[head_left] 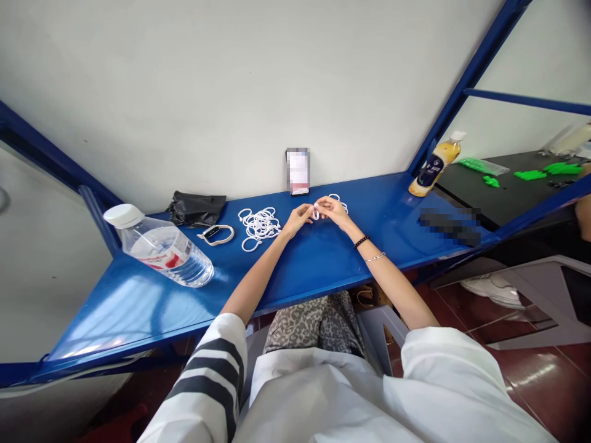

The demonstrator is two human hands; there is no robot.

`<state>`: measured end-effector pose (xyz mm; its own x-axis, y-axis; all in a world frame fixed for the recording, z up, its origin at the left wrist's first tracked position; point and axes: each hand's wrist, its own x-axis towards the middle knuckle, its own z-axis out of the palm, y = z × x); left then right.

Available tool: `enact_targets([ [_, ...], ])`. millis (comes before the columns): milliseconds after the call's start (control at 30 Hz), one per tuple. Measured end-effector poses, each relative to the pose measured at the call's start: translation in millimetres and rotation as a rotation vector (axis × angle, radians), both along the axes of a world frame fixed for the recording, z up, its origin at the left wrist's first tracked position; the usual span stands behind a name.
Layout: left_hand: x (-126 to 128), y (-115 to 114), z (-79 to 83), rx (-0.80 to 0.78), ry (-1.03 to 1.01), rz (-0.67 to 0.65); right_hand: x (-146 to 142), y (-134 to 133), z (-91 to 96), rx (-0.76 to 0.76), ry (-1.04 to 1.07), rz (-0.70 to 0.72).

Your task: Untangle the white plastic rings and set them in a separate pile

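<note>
Both my hands meet over the blue table (323, 264), fingertips pinched together on a small white plastic ring (316, 211). My left hand (299, 218) grips it from the left and my right hand (333, 211) from the right; the right wrist wears a dark bead bracelet and a thin bangle. A heap of several white rings (259, 225) lies just left of my left hand. Another ring (340, 200) shows behind my right hand.
A water bottle (159, 246) lies on its side at the left. A white wristband (216, 234) and a crumpled black bag (196, 209) sit near the wall. A small card (298, 170) leans on the wall. A yellow drink bottle (436, 165) stands at the right, beside a black table with green parts (530, 175).
</note>
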<state>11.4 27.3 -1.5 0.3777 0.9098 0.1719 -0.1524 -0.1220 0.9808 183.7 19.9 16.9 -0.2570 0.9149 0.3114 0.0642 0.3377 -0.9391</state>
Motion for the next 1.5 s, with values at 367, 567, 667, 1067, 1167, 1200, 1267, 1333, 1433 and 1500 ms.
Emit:
enact_targets([
  [367, -0.1, -2.7, 1.5, 0.026, 0.084, -0.023, 2.5, -3.6, 2.9, -0.024, 0.029, -0.103],
  [567, -0.9, -5.8, 5.7, 0.011, 0.092, -0.017, 5.2, -1.5, 1.0, -0.003, 0.034, -0.07],
  [667, -0.7, -5.7, 5.9, 0.008, 0.104, -0.022, 5.7, -0.5, 1.0, 0.018, 0.033, -0.054],
  [1067, -3.1, -0.7, 3.7, -0.09, -0.03, -0.063, 0.4, -4.4, 1.4, 0.016, -0.054, -0.088],
  [1167, -4.1, -0.2, 4.0, -0.109, -0.067, -0.072, -0.4, -6.1, 2.7, 0.011, -0.085, -0.076],
  [1200, -4.3, -0.3, 4.1, -0.11, -0.071, -0.077, -0.6, -6.2, 2.8, 0.011, -0.089, -0.078],
  [1267, -4.5, -0.7, 4.5, -0.109, -0.068, -0.09, -0.6, -5.3, 2.2, 0.018, -0.091, -0.087],
  [1333, -4.4, -1.3, 5.0, -0.105, -0.057, -0.1, -0.2, -3.3, 0.6, 0.026, -0.087, -0.095],
  [1433, -4.2, -1.9, 5.9, -0.104, -0.045, -0.116, 1.1, -0.1, -2.1, 0.032, -0.076, -0.1],
  [1500, -4.0, -2.0, 6.5, -0.105, -0.042, -0.122, 1.9, 1.4, -3.3, 0.028, -0.065, -0.093],
])
